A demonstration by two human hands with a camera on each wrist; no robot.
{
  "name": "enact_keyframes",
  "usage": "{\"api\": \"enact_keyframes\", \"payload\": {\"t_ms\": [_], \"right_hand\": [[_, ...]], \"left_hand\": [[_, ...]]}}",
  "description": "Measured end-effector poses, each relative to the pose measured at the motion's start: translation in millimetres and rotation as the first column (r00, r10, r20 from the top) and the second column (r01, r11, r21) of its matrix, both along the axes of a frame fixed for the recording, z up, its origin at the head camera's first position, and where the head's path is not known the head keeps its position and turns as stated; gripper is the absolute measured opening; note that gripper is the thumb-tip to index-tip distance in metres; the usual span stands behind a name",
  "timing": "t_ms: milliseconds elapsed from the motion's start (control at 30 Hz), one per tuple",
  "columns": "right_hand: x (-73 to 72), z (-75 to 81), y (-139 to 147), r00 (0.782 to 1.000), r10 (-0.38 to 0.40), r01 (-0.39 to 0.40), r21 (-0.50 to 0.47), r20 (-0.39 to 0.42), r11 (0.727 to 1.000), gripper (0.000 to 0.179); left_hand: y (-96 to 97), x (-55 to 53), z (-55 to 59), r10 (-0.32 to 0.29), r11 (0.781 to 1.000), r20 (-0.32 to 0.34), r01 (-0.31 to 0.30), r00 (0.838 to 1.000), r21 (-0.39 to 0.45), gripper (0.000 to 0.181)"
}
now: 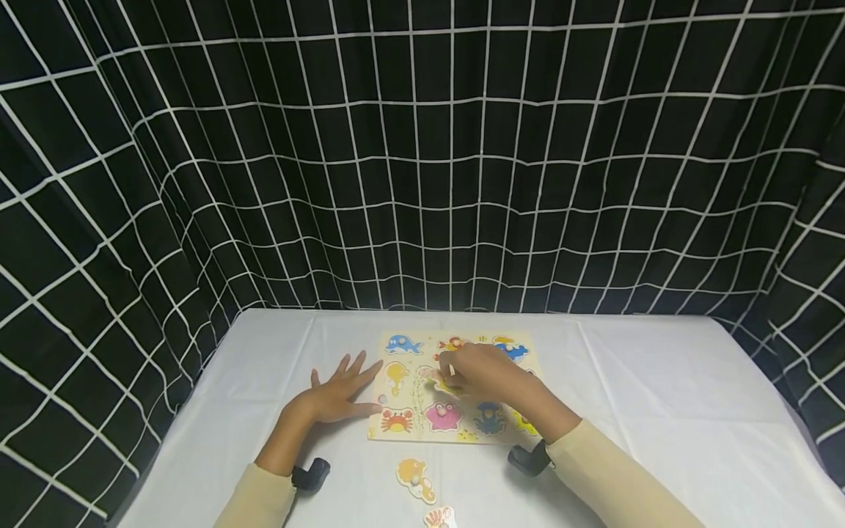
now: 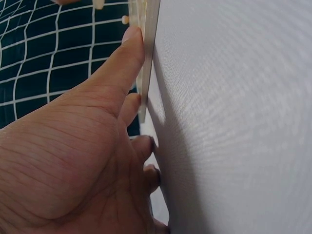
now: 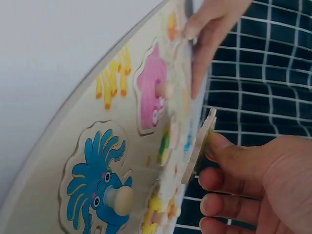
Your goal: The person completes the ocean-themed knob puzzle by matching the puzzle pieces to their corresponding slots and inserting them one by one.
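Observation:
A wooden peg puzzle board (image 1: 422, 434) with sea-animal pictures lies on the table. My left hand (image 1: 337, 396) is spread flat at its left side, thumb and index fingertip on the board's edge by the orange crab (image 1: 397, 421). Over the middle of the board, my right hand (image 1: 485, 372) pinches a thin wooden puzzle piece (image 3: 199, 148) between thumb and fingers. That piece is tilted, seen edge-on in the right wrist view, its picture hidden. Near it on the board are the pink shell piece (image 1: 444, 416) and the blue octopus piece (image 3: 105, 187), both with round knobs.
In front of the board lie a loose yellow seahorse piece (image 1: 416, 480) and a red-and-white piece (image 1: 440, 518), cut off by the frame. A blue whale (image 1: 403, 345) is at the board's far left corner. White cloth covers the table (image 1: 660, 411); a black gridded curtain (image 1: 449, 183) hangs behind.

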State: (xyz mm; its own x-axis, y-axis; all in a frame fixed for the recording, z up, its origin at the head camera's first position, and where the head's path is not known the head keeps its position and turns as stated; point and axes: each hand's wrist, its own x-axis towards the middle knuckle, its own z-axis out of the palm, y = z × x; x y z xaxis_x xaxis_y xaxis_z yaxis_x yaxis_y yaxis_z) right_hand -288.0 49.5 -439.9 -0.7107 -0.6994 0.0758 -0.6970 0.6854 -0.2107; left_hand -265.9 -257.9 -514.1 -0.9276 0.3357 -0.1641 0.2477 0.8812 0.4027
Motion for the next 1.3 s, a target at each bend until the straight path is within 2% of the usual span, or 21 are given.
{"api": "enact_keyframes", "payload": {"t_ms": [67,133,233,400,500,700,900,933,1100,1300], "right_hand": [[-5.1,-3.3,-3,1.0,-0.005,0.005,0.011,-0.002,1.0,0.005],[-9.3,-6.4,-6,1.0,-0.009,0.009,0.009,0.001,1.0,0.008],[-14.6,-11.8,-9,1.0,-0.007,0.007,0.013,-0.005,1.0,0.013],[-19.5,-17.8,-14,1.0,-0.01,0.01,0.038,0.009,0.999,0.021],[-20.4,-18.4,-16,0.999,-0.023,0.021,0.052,0.024,0.998,0.02],[-22.5,-20.9,-18,0.998,-0.051,0.047,0.082,0.04,0.996,0.019],[-25.7,-23.9,-20,0.999,-0.04,0.038,0.082,0.024,0.996,0.023],[-25.6,-23.8,-20,0.999,-0.038,0.036,0.081,0.023,0.996,0.024],[-26.1,-24.5,-23,0.999,-0.031,0.029,0.082,0.023,0.996,0.024],[-26.3,-23.2,-25,1.0,-0.013,0.012,0.079,0.015,0.997,0.023]], "left_hand": [[-1.7,-2.4,-5.4,0.002,1.0,-0.003,-0.002,1.0,0.0,0.094],[-1.4,-1.8,-4.4,0.005,1.0,0.006,-0.005,1.0,-0.003,0.095],[3.2,5.1,10.1,0.003,1.0,0.031,-0.003,1.0,-0.007,0.092],[7.1,10.4,20.6,0.0,1.0,0.034,0.0,0.999,-0.015,0.086],[7.5,10.0,18.8,0.005,1.0,0.035,-0.005,0.999,-0.02,0.086],[4.2,5.1,6.6,-0.003,1.0,0.019,0.003,1.0,0.008,0.092],[5.9,7.9,17.2,-0.011,1.0,0.018,0.011,1.0,0.004,0.087],[7.5,10.3,22.3,-0.004,1.0,0.029,0.004,1.0,-0.005,0.086],[7.7,11.5,23.8,0.0,1.0,0.028,0.001,1.0,-0.022,0.085],[5.1,9.3,19.6,-0.003,1.0,0.047,0.004,0.999,-0.007,0.089]]}}
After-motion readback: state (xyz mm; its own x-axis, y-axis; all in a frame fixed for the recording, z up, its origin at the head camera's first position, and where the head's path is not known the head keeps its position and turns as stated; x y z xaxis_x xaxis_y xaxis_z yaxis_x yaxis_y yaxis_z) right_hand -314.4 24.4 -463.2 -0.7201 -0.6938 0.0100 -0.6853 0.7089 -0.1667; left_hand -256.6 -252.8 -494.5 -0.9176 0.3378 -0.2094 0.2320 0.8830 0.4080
